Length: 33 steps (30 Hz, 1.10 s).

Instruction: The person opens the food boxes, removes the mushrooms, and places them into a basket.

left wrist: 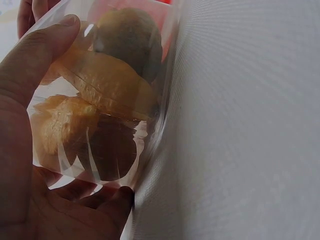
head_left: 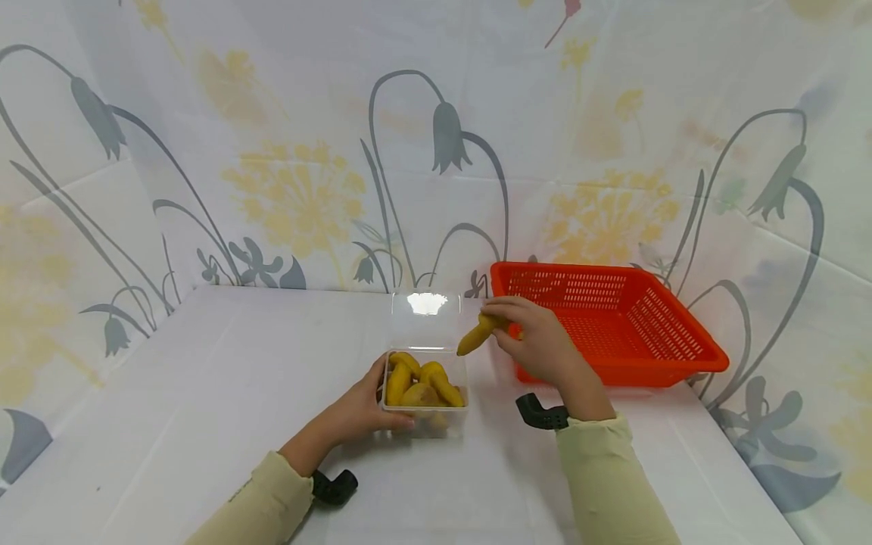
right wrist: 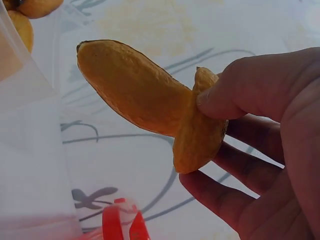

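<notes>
On the white table (head_left: 232, 356), before flowered cloth (head_left: 436, 121), stands a clear box (head_left: 443, 409).

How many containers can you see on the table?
2: the clear box, gripped by the left hand, and the red basket, to the right behind the right hand. Neither view suggests hidden ones.

Room type unclear; floral cloth (head_left: 313, 83) surrounds table (head_left: 204, 393)
</notes>
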### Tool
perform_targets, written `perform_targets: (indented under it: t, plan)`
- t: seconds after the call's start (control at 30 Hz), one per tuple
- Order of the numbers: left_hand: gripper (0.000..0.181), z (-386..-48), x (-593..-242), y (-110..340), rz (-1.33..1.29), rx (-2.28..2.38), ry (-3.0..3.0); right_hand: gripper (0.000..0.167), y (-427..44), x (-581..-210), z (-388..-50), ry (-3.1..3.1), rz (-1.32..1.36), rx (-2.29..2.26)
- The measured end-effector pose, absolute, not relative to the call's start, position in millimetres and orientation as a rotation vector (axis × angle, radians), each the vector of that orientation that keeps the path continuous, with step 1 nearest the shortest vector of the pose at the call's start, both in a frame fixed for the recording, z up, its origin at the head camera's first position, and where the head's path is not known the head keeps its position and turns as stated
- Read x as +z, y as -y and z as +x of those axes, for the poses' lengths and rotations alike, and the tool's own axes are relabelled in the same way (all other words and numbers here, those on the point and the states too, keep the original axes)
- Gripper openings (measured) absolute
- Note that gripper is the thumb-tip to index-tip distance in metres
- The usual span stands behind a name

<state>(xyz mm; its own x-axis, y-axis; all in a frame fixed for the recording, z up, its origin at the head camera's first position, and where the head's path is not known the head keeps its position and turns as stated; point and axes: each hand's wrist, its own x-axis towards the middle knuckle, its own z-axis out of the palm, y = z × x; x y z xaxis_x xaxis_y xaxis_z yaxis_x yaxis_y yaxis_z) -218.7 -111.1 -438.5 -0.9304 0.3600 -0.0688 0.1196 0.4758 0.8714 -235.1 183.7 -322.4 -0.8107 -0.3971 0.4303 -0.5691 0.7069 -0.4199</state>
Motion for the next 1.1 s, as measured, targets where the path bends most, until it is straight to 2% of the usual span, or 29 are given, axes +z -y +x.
perform_targets:
  t: [0.57,1.1]
  plan:
    - [0.122,-219,-439,111,0.422,1.42,-2.503,0.033,-209,-324,-241,2.665,0.536,0.798]
    - [0.121,-219,-438,111,0.421,1.413,-2.498,0.033,-235,-329,-249,2.639,0.452,0.847]
